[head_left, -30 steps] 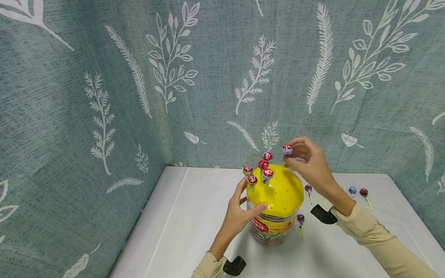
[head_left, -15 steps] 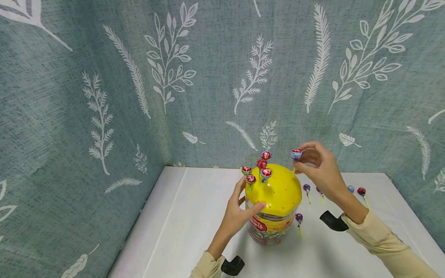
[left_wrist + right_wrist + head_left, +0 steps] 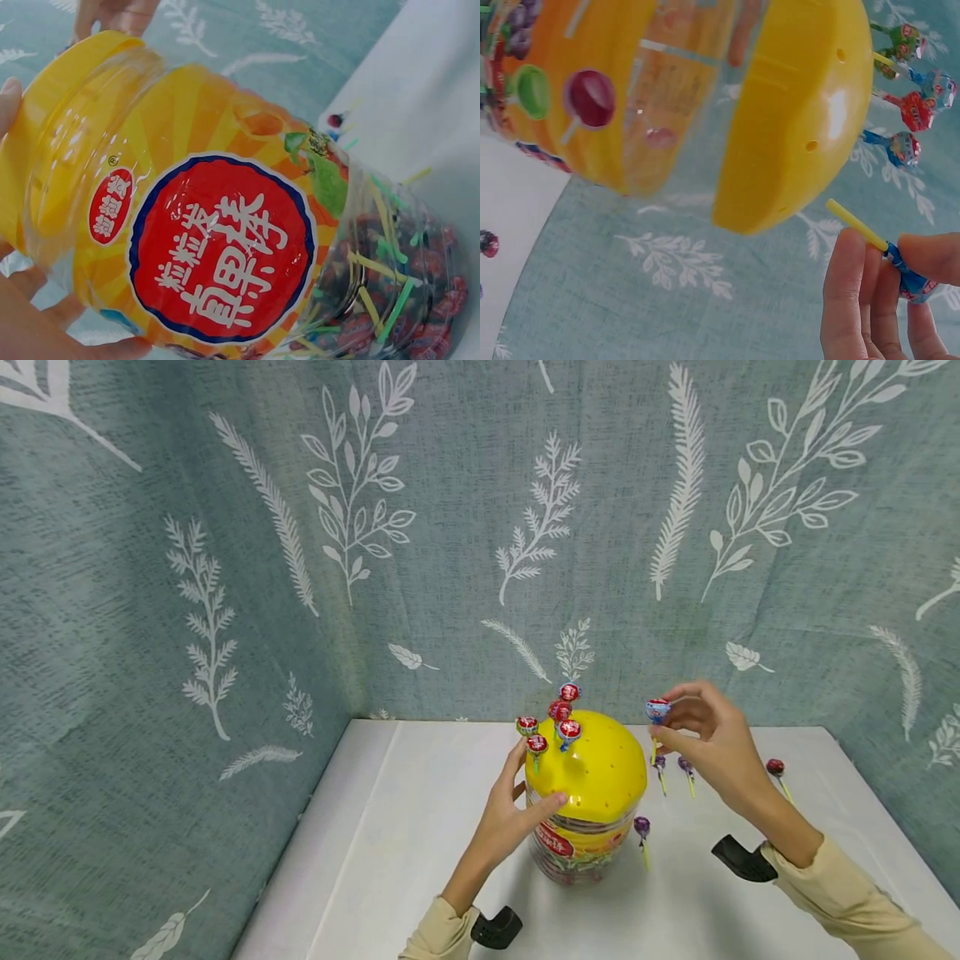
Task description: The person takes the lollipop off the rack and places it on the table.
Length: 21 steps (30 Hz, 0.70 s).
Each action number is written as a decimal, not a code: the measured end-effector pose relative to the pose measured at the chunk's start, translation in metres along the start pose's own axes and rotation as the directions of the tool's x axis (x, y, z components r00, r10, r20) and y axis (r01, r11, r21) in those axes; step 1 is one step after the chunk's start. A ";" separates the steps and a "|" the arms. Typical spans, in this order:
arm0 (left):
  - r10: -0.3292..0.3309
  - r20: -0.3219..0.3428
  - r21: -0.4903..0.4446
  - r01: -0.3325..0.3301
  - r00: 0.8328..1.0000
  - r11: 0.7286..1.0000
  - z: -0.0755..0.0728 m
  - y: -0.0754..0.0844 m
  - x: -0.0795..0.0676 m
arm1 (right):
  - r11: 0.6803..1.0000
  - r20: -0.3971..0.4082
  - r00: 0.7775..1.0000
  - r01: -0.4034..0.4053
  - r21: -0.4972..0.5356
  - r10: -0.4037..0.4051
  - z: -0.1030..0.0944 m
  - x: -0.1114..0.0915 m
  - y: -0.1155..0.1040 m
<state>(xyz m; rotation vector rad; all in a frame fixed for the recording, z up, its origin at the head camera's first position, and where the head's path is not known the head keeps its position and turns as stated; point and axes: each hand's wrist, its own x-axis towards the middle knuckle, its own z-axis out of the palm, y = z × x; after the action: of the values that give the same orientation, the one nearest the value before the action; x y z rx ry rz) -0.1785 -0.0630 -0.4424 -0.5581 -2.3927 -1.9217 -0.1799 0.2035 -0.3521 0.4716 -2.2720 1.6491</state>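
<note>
A clear candy jar with a domed yellow lid stands on the table. My left hand holds it from the left, thumb on the lid's near edge and fingers around the side. To the right of the lid, my right hand pinches a blue-wrapped lollipop, stick down. In the right wrist view, this lollipop's yellow stick is apart from the lid, which has small holes. Several lollipops stand upright in the lid's left part. Wrapped sweets and sticks fill the jar's bottom.
Right of the jar, a purple lollipop lies on the white table. Farther back lie another purple lollipop and a red lollipop. A leaf-patterned green curtain borders the table's back and left.
My right hand has moved right and a little lower with the blue-wrapped lollipop, from above the lid to beside it. My left hand keeps its hold on the jar.
</note>
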 end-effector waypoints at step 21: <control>-0.012 -0.005 -0.016 0.012 1.000 1.000 0.000 0.018 -0.001 | 0.991 0.030 0.993 -0.113 -0.075 0.116 -0.007 -0.026 0.025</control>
<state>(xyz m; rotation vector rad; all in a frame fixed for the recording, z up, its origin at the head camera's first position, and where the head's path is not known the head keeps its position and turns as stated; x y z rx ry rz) -0.1720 -0.0602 -0.4257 -0.5404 -2.3852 -1.9457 -0.1664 0.2199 -0.3826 0.3609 -2.4168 1.6150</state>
